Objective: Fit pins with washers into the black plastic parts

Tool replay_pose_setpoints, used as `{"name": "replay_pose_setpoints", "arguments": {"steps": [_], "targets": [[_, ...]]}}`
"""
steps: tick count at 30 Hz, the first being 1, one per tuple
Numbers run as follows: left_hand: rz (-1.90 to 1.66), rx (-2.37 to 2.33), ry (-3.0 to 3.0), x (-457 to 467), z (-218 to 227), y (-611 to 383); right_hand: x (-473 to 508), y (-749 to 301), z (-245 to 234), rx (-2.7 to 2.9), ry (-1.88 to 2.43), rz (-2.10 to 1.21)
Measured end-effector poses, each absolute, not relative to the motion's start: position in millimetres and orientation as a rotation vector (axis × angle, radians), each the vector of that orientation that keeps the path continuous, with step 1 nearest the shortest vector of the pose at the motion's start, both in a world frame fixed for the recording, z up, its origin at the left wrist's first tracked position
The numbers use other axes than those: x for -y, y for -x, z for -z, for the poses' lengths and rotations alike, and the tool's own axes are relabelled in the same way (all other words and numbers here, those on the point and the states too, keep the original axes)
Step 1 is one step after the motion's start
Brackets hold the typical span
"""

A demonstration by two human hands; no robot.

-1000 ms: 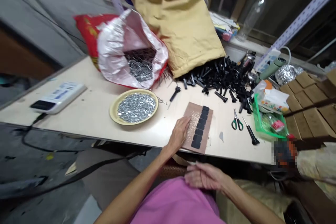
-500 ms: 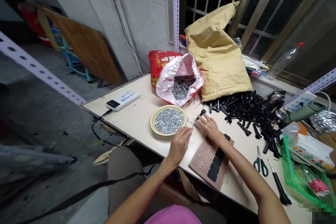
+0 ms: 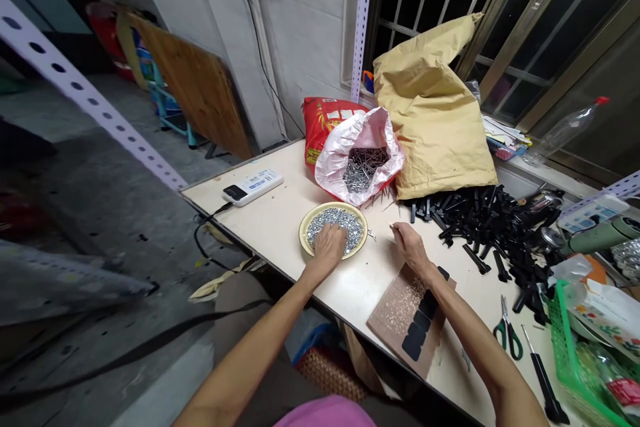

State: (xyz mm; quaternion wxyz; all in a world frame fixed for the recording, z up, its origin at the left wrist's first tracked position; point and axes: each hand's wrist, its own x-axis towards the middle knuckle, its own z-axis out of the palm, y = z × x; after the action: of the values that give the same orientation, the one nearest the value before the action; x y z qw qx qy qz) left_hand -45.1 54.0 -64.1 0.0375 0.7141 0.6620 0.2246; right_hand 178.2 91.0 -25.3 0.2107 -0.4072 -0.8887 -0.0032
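My left hand (image 3: 330,243) reaches into a round cream bowl (image 3: 303,245), its fingers curled down among small silvery metal pieces (image 3: 353,235). The fingertips are hidden, so what they pinch cannot be made out. To the right of the bowl, my right hand (image 3: 411,247) is held over the table with thumb and forefinger pinched together at a small thing too tiny to name. Just under that wrist lies a brown board (image 3: 395,313) with a row of black rounded patches (image 3: 420,323). A few thin metal bits (image 3: 371,235) lie beside the bowl's rim.
Behind the bowl, an open red bag (image 3: 320,120) holds many nails (image 3: 367,163). A large tan paper sack (image 3: 435,107) leans by the window, with a heap of black plastic parts (image 3: 480,220) before it. Scissors (image 3: 507,330), a screwdriver-like tool (image 3: 543,377), a green basket (image 3: 563,340) and a power bank (image 3: 255,185) lie around.
My left hand has moved from beside the bowl into the metal pieces. My right hand has drawn its spread fingers into a pinch. The small black part by its fingertips no longer shows there.
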Motion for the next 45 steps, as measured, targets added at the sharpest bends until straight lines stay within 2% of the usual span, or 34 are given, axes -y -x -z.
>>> {"name": "replay_pose_setpoints", "arguments": {"steps": [5, 8, 11, 14, 17, 21, 33, 45], "targets": [[-0.712, -2.029, -2.106, -55.6, 62.6, 41.3, -57.4, -155.1, -3.0, 1.827, 1.143, -0.554], [-0.809, -2.000, -2.045, -55.6, 57.0, 43.8, -42.7, -142.6, -14.0, 1.720, 1.182, -0.696], [-1.036, -1.853, -1.798, -54.9, 45.9, 48.6, -34.0, -135.7, -16.6, 1.796, 1.183, -0.641], [-1.237, -1.575, -1.313, -52.2, 34.8, 51.1, -28.2, -129.4, -12.8, 1.926, 1.151, -0.587], [-1.305, -1.238, -0.868, -47.1, 27.2, 50.0, -23.5, -119.8, -8.0, 2.015, 1.145, -0.547], [-1.333, -0.954, -0.590, -38.6, 20.2, 48.3, -19.5, -108.1, -6.9, 2.078, 1.170, -0.447], [-1.297, -0.774, -0.486, -27.1, 5.0, 43.0, -12.2, -108.1, -14.1, 2.139, 1.277, -0.345], [-1.358, -1.017, -0.756, -22.4, 3.8, 32.5, -3.1, -114.2, -11.0, 2.265, 1.474, -0.062]]}}
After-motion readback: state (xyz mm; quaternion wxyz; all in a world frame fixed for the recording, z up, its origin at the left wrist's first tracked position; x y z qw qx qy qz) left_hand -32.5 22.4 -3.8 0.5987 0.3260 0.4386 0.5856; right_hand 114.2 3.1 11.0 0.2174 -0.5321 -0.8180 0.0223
